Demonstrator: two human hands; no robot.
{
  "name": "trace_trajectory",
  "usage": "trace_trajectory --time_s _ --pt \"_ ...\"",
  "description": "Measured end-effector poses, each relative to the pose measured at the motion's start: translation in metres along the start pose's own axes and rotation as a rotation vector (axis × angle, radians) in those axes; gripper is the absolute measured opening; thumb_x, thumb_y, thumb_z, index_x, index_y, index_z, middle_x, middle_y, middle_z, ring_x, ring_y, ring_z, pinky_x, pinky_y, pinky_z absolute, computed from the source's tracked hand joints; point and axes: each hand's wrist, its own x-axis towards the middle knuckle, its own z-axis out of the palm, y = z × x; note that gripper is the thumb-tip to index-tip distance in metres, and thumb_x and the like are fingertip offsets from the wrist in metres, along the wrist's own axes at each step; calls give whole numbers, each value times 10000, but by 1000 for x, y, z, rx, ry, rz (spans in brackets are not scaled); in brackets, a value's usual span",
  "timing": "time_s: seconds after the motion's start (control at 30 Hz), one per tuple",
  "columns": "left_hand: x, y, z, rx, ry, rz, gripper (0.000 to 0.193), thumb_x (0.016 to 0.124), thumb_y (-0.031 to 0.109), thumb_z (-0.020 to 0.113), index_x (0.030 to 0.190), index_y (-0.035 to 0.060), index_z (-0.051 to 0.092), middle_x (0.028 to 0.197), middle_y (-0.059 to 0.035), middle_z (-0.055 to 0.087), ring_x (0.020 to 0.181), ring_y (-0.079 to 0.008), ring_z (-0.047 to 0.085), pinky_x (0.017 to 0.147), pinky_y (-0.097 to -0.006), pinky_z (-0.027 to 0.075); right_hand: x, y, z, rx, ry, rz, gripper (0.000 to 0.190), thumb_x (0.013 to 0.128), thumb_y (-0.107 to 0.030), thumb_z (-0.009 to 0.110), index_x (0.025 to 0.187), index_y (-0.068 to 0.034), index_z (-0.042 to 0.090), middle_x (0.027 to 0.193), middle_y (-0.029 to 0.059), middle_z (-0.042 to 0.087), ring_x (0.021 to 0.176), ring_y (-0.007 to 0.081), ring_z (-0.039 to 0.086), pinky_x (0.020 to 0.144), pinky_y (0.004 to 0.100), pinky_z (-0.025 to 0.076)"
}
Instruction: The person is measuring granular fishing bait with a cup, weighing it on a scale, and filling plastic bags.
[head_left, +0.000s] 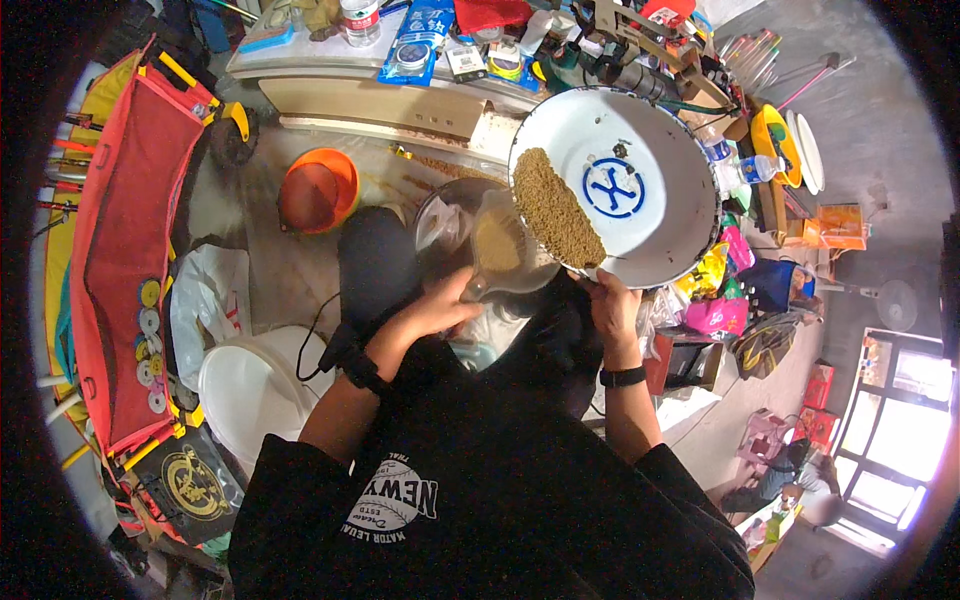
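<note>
My right hand (613, 304) grips the near rim of a white enamel basin (660, 217), which is tilted. Brown granules (555, 210) lie heaped along the basin's left side. Beneath and left of it, my left hand (442, 304) holds a translucent plastic scoop or jug (517, 274) at its handle end, with more granules (499, 240) inside. The basin's lower left rim overlaps the scoop in this view. Behind the scoop sits a dark round container (469, 187) with a clear plastic bag (442, 225) in it.
Orange bowls (319, 191) and a white bucket (251, 394) stand to the left, near a long red fabric tray (142, 255). A cluttered table (337, 64) runs along the top, bags and packets (716, 315) lie at right. Another person (795, 476) sits near the window.
</note>
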Motion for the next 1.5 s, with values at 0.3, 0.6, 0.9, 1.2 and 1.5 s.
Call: trace_trajectory --time_s 0.3,0.6,0.9,1.2,1.5 --pt "4 -4 -2 -9 -78 -55 639 833 199 624 1346 -26 318 1262 -135 468 1113 -209 455 947 -295 375 -2 -3 7 -24 40 0 378 782 81 468 1153 7 457 1081 148 554 965 311 587 784 517 551" --pt "7 -11 9 -109 78 174 464 820 65 576 1240 -5 391 797 -60 542 510 -108 498 474 -271 413 3 6 -7 -27 21 -17 332 791 89 482 1109 -5 487 1052 134 561 943 305 589 787 527 546" --pt "6 -6 9 -80 80 139 496 822 58 571 1271 -5 369 792 -56 540 509 -98 494 441 -267 403 3 7 -7 -11 30 -32 343 783 91 489 1113 -4 489 1060 132 559 957 303 587 793 530 539" --pt "9 -9 10 -155 54 148 429 830 35 556 1224 -7 392 694 -42 513 500 -100 490 434 -268 394 13 24 -30 -99 47 -97 331 784 91 500 1101 -2 486 1042 125 558 916 284 600 774 498 552" --pt "7 8 9 -198 -1 65 405 825 24 559 1199 -2 406 645 -24 496 482 -100 480 430 -271 391 15 28 -36 -117 65 -129 308 791 98 487 1078 -11 498 1030 108 553 918 274 592 796 515 544"
